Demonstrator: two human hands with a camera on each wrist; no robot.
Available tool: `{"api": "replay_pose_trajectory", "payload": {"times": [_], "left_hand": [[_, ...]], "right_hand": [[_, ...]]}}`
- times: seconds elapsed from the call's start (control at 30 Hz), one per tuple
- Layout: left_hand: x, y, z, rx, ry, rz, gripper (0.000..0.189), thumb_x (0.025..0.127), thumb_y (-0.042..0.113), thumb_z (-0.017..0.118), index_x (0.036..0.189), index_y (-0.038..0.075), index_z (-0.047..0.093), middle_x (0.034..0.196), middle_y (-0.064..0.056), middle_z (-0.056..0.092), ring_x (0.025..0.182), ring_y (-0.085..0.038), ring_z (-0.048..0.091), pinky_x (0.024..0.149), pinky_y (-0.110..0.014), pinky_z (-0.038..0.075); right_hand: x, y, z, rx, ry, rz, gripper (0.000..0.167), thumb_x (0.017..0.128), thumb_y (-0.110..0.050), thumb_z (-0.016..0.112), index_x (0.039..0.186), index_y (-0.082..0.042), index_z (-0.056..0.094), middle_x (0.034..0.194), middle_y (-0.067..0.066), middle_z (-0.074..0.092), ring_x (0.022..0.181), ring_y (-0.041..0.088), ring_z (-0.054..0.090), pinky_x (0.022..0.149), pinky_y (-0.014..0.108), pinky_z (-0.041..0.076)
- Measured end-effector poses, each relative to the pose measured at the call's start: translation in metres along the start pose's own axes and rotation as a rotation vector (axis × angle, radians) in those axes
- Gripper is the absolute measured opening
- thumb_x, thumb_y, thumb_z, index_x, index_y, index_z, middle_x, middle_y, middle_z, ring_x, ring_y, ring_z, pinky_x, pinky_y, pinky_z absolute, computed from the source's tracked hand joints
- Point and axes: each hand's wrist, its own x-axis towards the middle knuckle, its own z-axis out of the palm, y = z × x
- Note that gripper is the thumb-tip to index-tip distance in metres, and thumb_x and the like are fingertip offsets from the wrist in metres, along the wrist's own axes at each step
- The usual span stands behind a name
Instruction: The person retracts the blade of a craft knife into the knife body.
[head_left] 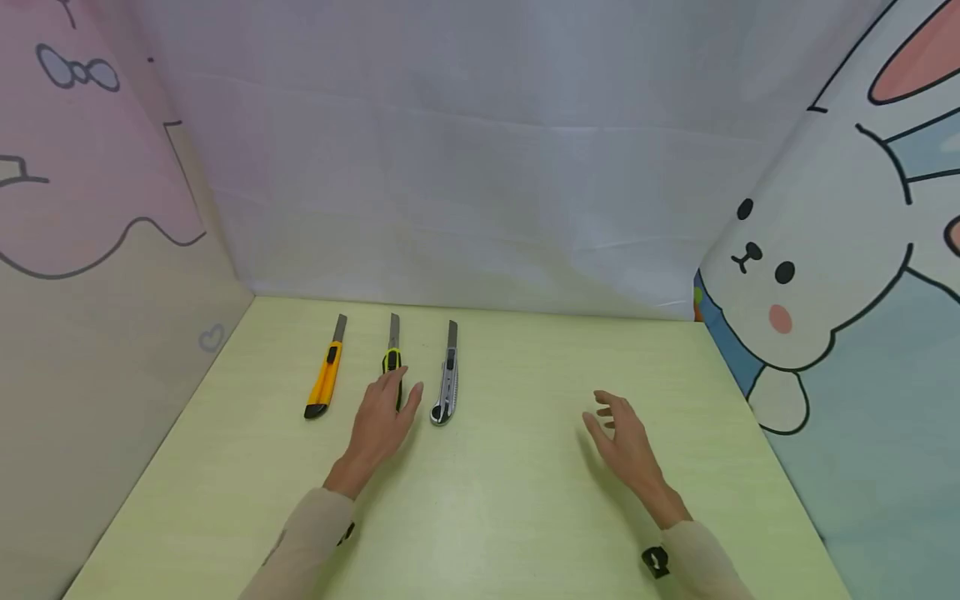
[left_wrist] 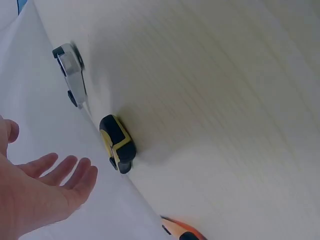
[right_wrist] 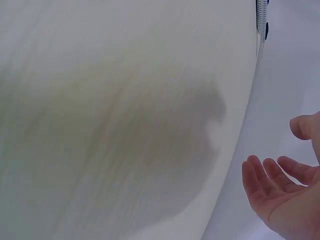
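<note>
Three utility knives lie side by side on the table, blades extended toward the back wall. The yellow utility knife (head_left: 325,379) is leftmost, a black-and-yellow utility knife (head_left: 392,360) is in the middle, and a silver utility knife (head_left: 447,387) lies to its right. Over the middle knife hovers my left hand (head_left: 378,421), hiding much of its handle in the head view. The left wrist view shows a gap between these loosely bent fingers and the black-and-yellow handle (left_wrist: 118,142). My right hand (head_left: 624,446) hangs above the table at the right, holding nothing, fingers relaxed.
The pale yellow-green table (head_left: 517,500) meets a white sheet wall (head_left: 465,167) at the back. A pink-and-cream printed panel (head_left: 90,333) stands along the left side, and a panel with a rabbit drawing (head_left: 840,275) along the right.
</note>
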Motion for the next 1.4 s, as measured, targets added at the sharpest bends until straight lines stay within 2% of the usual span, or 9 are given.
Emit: {"api": "replay_pose_trajectory", "payload": {"times": [0.17,0.23,0.37,0.5,0.7,0.87,1.0,1.2,1.4], "left_hand": [[0.005,0.003,0.003,-0.069,-0.002,-0.043,0.053,0.108,0.038,0.052,0.148,0.003,0.050,0.151,-0.021,0.048,0.139,-0.039,0.044,0.115,-0.055,0.035],[0.007,0.004,0.005,-0.090,0.009,-0.037,0.050,0.107,0.033,0.053,0.146,0.002,0.052,0.149,-0.021,0.050,0.138,-0.039,0.046,0.114,-0.055,0.036],[0.010,0.006,0.008,-0.111,0.038,-0.014,0.044,0.106,0.025,0.057,0.141,-0.001,0.056,0.140,-0.022,0.058,0.125,-0.038,0.056,0.106,-0.054,0.044],[0.011,0.007,0.010,-0.154,0.056,-0.003,0.039,0.104,0.019,0.059,0.136,-0.003,0.060,0.129,-0.021,0.064,0.111,-0.034,0.063,0.097,-0.051,0.050],[0.014,0.008,0.014,-0.226,0.058,-0.031,0.035,0.102,0.013,0.061,0.133,-0.004,0.063,0.118,-0.018,0.069,0.098,-0.030,0.068,0.086,-0.046,0.056],[0.018,0.007,0.018,-0.297,0.057,-0.052,0.032,0.102,0.010,0.062,0.130,-0.005,0.065,0.112,-0.018,0.070,0.096,-0.030,0.069,0.084,-0.045,0.057],[0.021,0.009,0.021,-0.332,0.051,-0.077,0.031,0.101,0.010,0.062,0.128,-0.005,0.065,0.109,-0.017,0.071,0.096,-0.030,0.069,0.084,-0.045,0.057],[0.023,0.011,0.027,-0.337,0.042,-0.116,0.031,0.101,0.013,0.062,0.126,-0.005,0.066,0.107,-0.017,0.072,0.098,-0.032,0.069,0.086,-0.046,0.056],[0.026,0.011,0.032,-0.338,0.045,-0.136,0.027,0.100,0.012,0.062,0.120,-0.005,0.069,0.101,-0.016,0.072,0.096,-0.031,0.068,0.084,-0.046,0.056]], "right_hand": [[0.002,-0.003,0.002,0.050,-0.012,0.063,0.050,0.104,-0.017,0.063,0.146,0.005,0.046,0.134,0.027,0.058,0.105,0.037,0.066,0.085,0.050,0.055],[0.003,-0.004,0.003,0.057,-0.014,0.089,0.051,0.104,-0.019,0.063,0.146,0.003,0.046,0.134,0.026,0.059,0.104,0.035,0.066,0.084,0.046,0.056],[0.005,-0.006,0.005,0.069,-0.008,0.119,0.048,0.104,-0.020,0.063,0.144,0.003,0.049,0.132,0.024,0.062,0.104,0.033,0.067,0.083,0.041,0.056],[0.007,-0.007,0.007,0.089,-0.005,0.139,0.044,0.104,-0.021,0.063,0.141,0.002,0.053,0.131,0.022,0.064,0.104,0.033,0.068,0.085,0.041,0.056],[0.008,-0.011,0.008,0.157,-0.012,0.178,0.043,0.105,-0.022,0.062,0.139,0.002,0.054,0.128,0.022,0.066,0.104,0.034,0.069,0.084,0.033,0.057],[0.008,-0.013,0.010,0.228,-0.017,0.225,0.041,0.105,-0.020,0.062,0.138,0.002,0.054,0.126,0.020,0.066,0.101,0.033,0.070,0.079,0.026,0.057],[0.008,-0.015,0.011,0.262,-0.020,0.243,0.040,0.105,-0.021,0.062,0.138,0.001,0.055,0.126,0.021,0.066,0.101,0.032,0.070,0.079,0.028,0.058],[0.007,-0.014,0.014,0.286,-0.034,0.255,0.041,0.105,-0.020,0.062,0.138,0.002,0.054,0.127,0.021,0.065,0.101,0.034,0.070,0.082,0.035,0.059],[0.008,-0.014,0.017,0.369,-0.053,0.317,0.041,0.105,-0.022,0.061,0.138,0.002,0.055,0.125,0.020,0.064,0.102,0.032,0.071,0.083,0.032,0.058]]}}
